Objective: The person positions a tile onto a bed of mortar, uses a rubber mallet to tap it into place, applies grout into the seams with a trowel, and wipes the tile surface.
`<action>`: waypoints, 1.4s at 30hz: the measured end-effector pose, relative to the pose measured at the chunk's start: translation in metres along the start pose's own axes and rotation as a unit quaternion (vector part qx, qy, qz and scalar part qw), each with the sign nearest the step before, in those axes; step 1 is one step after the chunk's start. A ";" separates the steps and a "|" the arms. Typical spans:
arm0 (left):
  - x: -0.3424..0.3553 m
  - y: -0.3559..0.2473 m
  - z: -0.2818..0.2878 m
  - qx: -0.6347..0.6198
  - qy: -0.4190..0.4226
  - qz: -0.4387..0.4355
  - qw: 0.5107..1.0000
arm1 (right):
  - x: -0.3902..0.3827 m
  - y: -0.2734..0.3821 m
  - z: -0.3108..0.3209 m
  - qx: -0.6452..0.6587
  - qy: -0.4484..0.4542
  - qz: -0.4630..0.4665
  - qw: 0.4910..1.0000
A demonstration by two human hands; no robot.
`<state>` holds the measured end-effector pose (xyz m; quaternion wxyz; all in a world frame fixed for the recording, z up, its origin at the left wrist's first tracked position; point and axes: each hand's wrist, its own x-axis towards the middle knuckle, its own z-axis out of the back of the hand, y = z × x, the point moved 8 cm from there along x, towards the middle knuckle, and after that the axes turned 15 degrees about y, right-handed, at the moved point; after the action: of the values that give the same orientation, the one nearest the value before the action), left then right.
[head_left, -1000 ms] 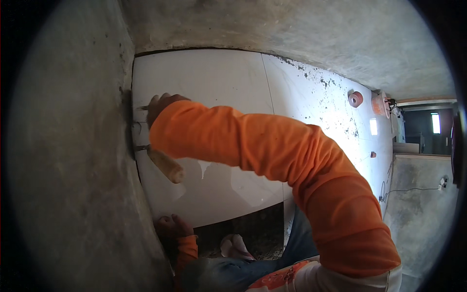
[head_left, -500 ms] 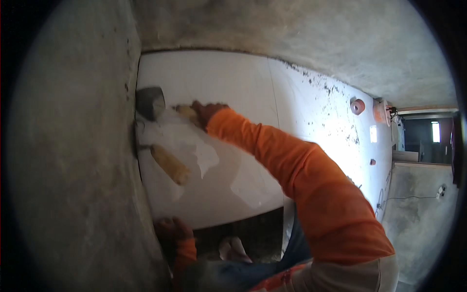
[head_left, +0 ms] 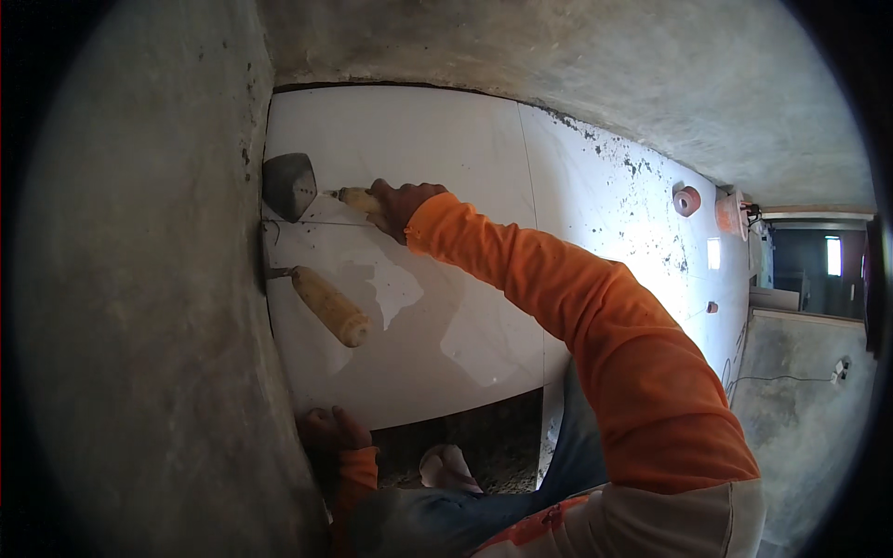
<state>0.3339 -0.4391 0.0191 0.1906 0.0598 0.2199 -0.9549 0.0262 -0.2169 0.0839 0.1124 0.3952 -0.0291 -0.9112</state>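
Right hand (head_left: 402, 203) grips trowel (head_left: 290, 184) at the wall joint; left hand (head_left: 327, 432), prob. spread, steadies the tile (head_left: 446, 307) edge.

Head view, looking down along our own arm at the tiled floor

We have only the one wide fisheye on our head, set close above the work, facing the white tile (head_left: 446, 307) where it meets the grey wall (head_left: 139, 325) at our left; our right sleeve (head_left: 595, 316) rises from the lower edge, straight edges bow near the dark rim, and a doorway (head_left: 819, 270) sits far right.
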 end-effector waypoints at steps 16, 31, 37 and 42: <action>0.010 -0.003 0.009 0.104 -0.055 0.031 0.993 | -0.083 0.124 0.095 -0.118 0.079 0.159 0.977; 0.003 -0.009 0.019 0.112 -0.120 -0.004 0.986 | -0.321 -0.250 -0.057 0.260 -0.198 -0.255 0.910; 0.007 -0.024 -0.004 0.012 -0.057 0.059 0.997 | -0.382 -0.493 -0.222 0.175 -0.192 -0.330 0.908; 0.011 0.010 0.003 0.002 -0.046 0.080 0.996 | -0.423 -0.477 -0.335 0.338 -0.355 -0.444 0.750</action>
<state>0.3277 -0.4520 0.0154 0.2763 0.0339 0.2040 -0.9386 0.4628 0.3561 0.0884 -0.4644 0.0239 -0.1946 -0.8636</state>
